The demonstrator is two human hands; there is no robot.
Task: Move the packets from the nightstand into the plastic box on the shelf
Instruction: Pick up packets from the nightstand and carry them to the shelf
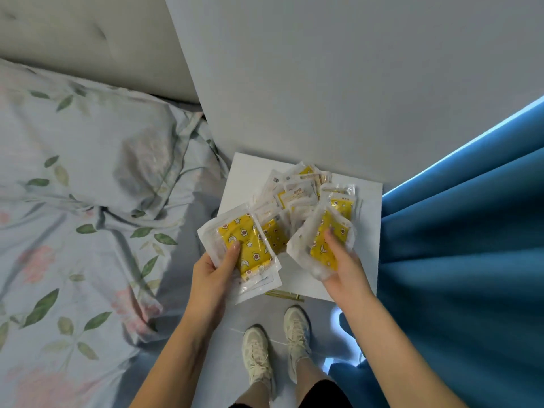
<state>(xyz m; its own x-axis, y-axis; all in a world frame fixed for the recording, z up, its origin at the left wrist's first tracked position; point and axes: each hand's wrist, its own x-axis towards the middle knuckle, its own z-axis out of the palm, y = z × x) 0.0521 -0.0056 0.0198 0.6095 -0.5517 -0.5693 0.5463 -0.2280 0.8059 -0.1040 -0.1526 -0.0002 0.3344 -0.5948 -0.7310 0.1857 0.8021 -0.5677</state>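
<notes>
Both hands (216,267) (343,265) gripping packets (245,245) above nightstand (368,231).

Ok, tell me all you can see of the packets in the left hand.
The left-hand packets are a fanned stack of flat, clear-and-white plastic sachets; the top one shows a yellow insert printed with stars, moons and flowers. The left hand grips their lower edge, thumb on top. They are held over the near-left corner of the white nightstand.

Bare forearms, no sleeves, no rings or watch. Cream lace-up sneakers (276,351) below. Dark shorts (321,394) at frame's bottom edge.
</notes>
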